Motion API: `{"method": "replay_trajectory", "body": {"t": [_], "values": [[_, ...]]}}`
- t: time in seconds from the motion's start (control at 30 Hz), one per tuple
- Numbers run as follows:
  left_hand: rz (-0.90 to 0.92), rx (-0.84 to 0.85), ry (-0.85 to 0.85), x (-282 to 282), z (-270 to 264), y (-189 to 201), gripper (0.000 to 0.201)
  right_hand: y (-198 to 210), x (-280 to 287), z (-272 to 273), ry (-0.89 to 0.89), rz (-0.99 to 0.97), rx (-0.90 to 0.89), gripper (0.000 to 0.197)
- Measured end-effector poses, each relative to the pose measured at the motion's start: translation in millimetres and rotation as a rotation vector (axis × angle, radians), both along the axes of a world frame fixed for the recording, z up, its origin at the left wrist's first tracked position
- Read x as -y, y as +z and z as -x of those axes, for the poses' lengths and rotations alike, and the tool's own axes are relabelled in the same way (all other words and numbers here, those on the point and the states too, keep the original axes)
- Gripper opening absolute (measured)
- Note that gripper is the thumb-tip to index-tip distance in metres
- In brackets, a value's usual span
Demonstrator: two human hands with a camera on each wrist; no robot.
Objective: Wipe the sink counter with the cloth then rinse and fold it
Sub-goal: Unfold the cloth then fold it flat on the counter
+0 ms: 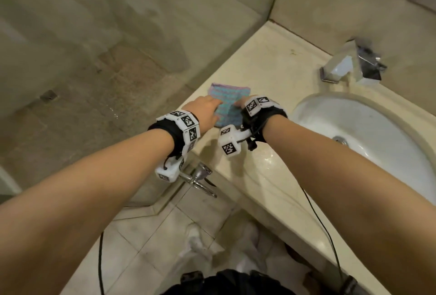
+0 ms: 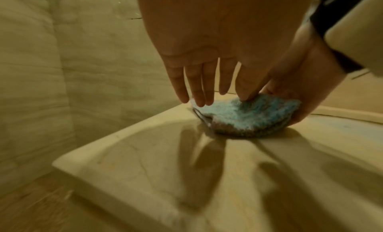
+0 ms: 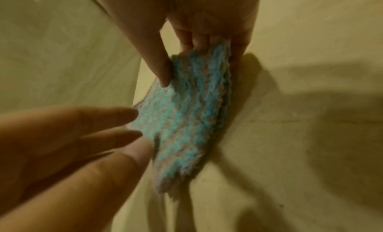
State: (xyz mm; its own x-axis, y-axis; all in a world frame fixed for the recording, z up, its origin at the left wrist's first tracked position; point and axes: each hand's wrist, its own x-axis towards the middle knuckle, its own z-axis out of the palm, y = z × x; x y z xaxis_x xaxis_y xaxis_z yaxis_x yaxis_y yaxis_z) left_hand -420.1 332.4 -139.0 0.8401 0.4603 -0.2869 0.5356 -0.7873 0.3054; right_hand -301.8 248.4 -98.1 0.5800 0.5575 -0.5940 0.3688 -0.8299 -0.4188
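A blue and pink knitted cloth (image 1: 227, 103) lies folded in layers on the beige counter (image 1: 271, 65), close to the counter's left edge and left of the sink (image 1: 377, 124). My left hand (image 1: 207, 111) has its fingers straight, and the fingertips (image 2: 199, 101) press the near left part of the cloth (image 2: 259, 115). My right hand (image 1: 239, 103) is mostly hidden behind its wrist device in the head view. In the right wrist view, the right hand (image 3: 186, 55) pinches the cloth's (image 3: 186, 120) right edge, thumb on top and fingers behind.
A chrome faucet (image 1: 349, 65) stands at the back of the white sink basin. Left of the counter's end the tiled floor (image 1: 82, 105) drops away. A metal tap fitting (image 1: 198, 176) sticks out below the counter front. Water drops lie on the counter near my right forearm.
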Motion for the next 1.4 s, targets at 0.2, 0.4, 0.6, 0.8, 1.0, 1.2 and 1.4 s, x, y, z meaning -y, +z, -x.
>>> {"method": "replay_trajectory", "body": {"t": [0.2, 0.4, 0.6, 0.8, 1.0, 1.2, 1.4], "values": [[0.169, 0.154, 0.199, -8.7, 3.9, 23.1, 0.047, -5.3, -18.4, -16.7, -0.208, -0.110, -0.171, 0.037], [0.481, 0.308, 0.496, -12.8, -29.7, 55.3, 0.048, 65.6, 2.8, -28.8, -0.267, -0.316, -0.210, 0.015], [1.003, 0.367, 0.574, 33.7, -74.8, 104.9, 0.061, 143.4, 67.1, -42.4, -0.442, -0.599, -0.392, 0.016], [1.239, 0.418, 0.487, 108.6, -126.0, 154.4, 0.048, 168.8, 152.3, -80.6, -0.486, -0.749, -0.386, 0.027], [1.294, 0.477, 0.356, 208.9, -182.0, 169.4, 0.037, 160.5, 265.8, -143.1, -0.653, -0.866, -0.338, 0.023], [1.185, 0.458, 0.250, 316.5, -257.0, 156.6, 0.051, 126.4, 390.6, -207.1, -0.834, -0.875, -0.381, 0.018], [1.133, 0.369, 0.133, 440.4, -331.4, 132.2, 0.055, 84.7, 517.2, -260.8, -1.001, -0.830, -0.334, 0.018]]}}
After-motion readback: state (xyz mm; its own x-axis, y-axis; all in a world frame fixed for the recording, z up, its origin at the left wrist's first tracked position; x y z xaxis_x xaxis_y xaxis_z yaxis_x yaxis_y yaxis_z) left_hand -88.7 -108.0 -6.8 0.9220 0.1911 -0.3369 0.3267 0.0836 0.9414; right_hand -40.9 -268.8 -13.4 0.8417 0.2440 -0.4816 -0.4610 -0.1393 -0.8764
